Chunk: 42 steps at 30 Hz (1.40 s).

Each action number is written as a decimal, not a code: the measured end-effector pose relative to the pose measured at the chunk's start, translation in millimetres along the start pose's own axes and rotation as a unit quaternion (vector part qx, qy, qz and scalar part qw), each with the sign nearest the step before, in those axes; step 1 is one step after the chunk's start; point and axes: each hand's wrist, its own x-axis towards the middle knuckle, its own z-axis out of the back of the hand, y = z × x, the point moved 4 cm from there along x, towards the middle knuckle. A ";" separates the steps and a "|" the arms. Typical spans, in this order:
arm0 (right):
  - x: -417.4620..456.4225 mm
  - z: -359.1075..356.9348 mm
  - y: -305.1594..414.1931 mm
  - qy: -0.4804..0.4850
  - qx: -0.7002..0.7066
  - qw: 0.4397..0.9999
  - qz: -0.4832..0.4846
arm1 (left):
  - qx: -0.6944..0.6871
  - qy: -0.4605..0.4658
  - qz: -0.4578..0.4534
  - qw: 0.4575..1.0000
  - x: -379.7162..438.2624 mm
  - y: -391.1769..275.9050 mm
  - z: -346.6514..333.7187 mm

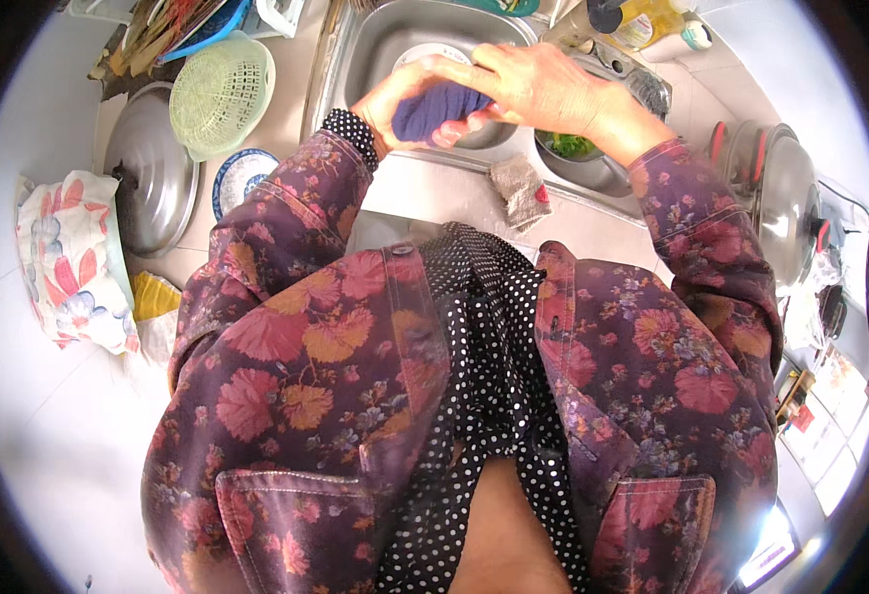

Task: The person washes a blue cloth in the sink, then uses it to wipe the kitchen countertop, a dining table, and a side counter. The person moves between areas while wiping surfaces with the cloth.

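Note:
Over the left basin of a steel sink (pixel 364 44), both of my hands are on a dark blue cloth (pixel 438 110). My left hand (pixel 394 100) grips its left side, fingers bent round it. My right hand (pixel 546 85) covers its upper right edge, with the fingertips curled beneath. Behind the cloth, a white bowl or dish (pixel 431 52) shows only in part. Green leaves (pixel 572 145) lie in the smaller right basin. A beige rag (pixel 521 191) with a red patch rests on the sink's front edge, below my right hand.
To the left are a pale green colander (pixel 219 96), a large metal lid (pixel 154 171), a blue-patterned plate (pixel 240 182) and a floral cloth (pixel 74 263). Bottles (pixel 635 26) stand at the back right. A lidded steel pot (pixel 787 200) is at the right.

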 end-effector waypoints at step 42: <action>-38.2 -114.2 -33.2 -0.024 0.661 0.533 -0.528 | 0.900 -0.147 -0.039 0.409 61.6 -32.5 23.6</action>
